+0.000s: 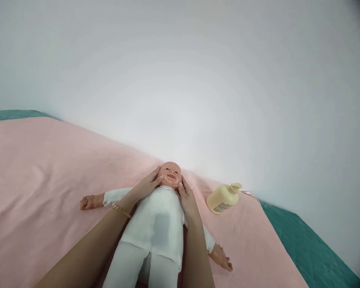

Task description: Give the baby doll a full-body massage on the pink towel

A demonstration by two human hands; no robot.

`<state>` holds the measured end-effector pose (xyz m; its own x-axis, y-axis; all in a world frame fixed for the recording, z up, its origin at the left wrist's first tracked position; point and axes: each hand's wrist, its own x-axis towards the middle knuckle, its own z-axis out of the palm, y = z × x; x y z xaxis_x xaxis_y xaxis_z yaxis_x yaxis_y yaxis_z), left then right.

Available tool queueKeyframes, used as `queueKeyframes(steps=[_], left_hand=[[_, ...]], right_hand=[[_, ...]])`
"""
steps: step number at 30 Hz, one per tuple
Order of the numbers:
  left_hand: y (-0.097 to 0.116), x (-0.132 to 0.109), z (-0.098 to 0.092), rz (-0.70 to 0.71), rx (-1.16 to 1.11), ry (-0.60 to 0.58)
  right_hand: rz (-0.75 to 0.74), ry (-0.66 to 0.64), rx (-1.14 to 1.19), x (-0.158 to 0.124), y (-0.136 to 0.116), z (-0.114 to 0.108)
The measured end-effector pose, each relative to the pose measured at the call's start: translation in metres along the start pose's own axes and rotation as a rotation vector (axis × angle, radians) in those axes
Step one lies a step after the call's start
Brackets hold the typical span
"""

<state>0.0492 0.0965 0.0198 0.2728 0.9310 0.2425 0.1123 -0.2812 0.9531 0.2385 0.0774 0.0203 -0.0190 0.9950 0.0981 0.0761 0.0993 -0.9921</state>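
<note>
A baby doll (156, 212) in white clothes lies on its back on a pink sheet, its arms spread to both sides. My left hand (148, 185) cups one side of the doll's head, the thumb resting on its cheek. On the opposite side my right hand (187, 196) presses its fingers along the head and jaw. The head (170, 170) is held between my two palms. A gold bracelet (120, 210) circles my left wrist. Greyish printing or a patch shows on the front of the doll's shirt.
A pale yellow pump bottle (222, 199) leans on the sheet to the right of the doll. The pink sheet (48, 176) covers a green quilted cover (312, 240), which shows at both sides. Behind rises a white wall (180, 80).
</note>
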Motion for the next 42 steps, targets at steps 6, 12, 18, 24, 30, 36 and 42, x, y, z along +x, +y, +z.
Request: queueKeyframes(steps=[6, 12, 18, 24, 30, 36, 42], left_hand=[[-0.002, 0.000, 0.002, 0.002, -0.076, 0.020], [0.003, 0.000, 0.006, 0.071, -0.132, 0.031], [-0.003, 0.001, 0.010, 0.097, -0.140, 0.038], [-0.022, 0.005, 0.013, 0.043, -0.070, 0.116], [-0.019, 0.003, 0.013, 0.032, -0.024, 0.135], [-0.008, 0.001, 0.013, 0.035, -0.003, 0.142], [-0.004, 0.001, 0.011, 0.040, -0.049, 0.116]], right_hand=[[0.016, -0.009, 0.015, -0.001, -0.003, 0.000], [0.051, 0.013, -0.034, -0.005, -0.008, 0.003], [0.032, 0.050, -0.060, -0.005, -0.006, 0.009], [0.049, 0.088, -0.176, -0.003, -0.002, 0.011], [0.048, 0.112, -0.219, -0.001, 0.002, 0.012], [0.046, 0.121, -0.206, -0.001, 0.002, 0.012], [0.037, 0.108, -0.177, -0.004, -0.003, 0.012]])
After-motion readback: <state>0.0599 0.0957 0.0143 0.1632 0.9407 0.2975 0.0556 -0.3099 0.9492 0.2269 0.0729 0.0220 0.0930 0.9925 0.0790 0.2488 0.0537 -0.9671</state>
